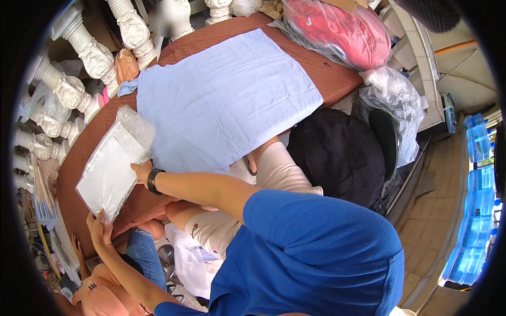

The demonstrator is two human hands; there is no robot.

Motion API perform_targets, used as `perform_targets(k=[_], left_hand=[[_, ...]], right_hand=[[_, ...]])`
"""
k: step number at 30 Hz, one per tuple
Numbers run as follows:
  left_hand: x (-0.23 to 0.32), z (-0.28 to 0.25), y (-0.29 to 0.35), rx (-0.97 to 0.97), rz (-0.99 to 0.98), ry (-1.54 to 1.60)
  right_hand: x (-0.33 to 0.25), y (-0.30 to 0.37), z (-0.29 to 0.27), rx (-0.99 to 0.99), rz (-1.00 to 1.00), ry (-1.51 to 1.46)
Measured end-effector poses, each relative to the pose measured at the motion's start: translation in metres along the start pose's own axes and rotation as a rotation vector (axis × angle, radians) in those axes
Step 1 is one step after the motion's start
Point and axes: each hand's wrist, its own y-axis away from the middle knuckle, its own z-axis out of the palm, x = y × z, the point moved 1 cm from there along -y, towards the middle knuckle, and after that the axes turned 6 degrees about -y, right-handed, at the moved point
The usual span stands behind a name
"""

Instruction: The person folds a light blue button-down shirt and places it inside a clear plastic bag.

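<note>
A clear plastic sleeve with a flat white item point(110, 171) inside lies over the left end of a brown-covered surface point(79, 163). My left hand point(98, 229) is closed on the sleeve's near corner. At its right edge, beside my black wristwatch point(153, 181), my right hand point(141, 171) grips the plastic, fingers partly hidden. What the white item is, I cannot make out. A light blue cloth point(221, 95) is spread out to the right of the sleeve, lightly creased, and the sleeve's upper end lies close to its left edge.
White carved balusters point(97, 58) line the far left, with a tan bag point(126, 67) against them. Plastic-wrapped red goods point(337, 31), a clear bag point(392, 105) and a black bundle point(337, 152) sit to the right. A person in a peach top point(103, 292) is close at lower left.
</note>
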Motion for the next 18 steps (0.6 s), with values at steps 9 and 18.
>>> perform_targets(k=[9,18], left_hand=[[0.099,0.065,0.059,0.314,0.096,0.196],[0.193,0.216,0.064,-0.098,-0.046,1.129]], right_hand=[[-0.097,0.07,-0.032,-0.267,-0.217,-0.021],[-0.259,0.181,-0.148,-0.339,-0.373,0.244]])
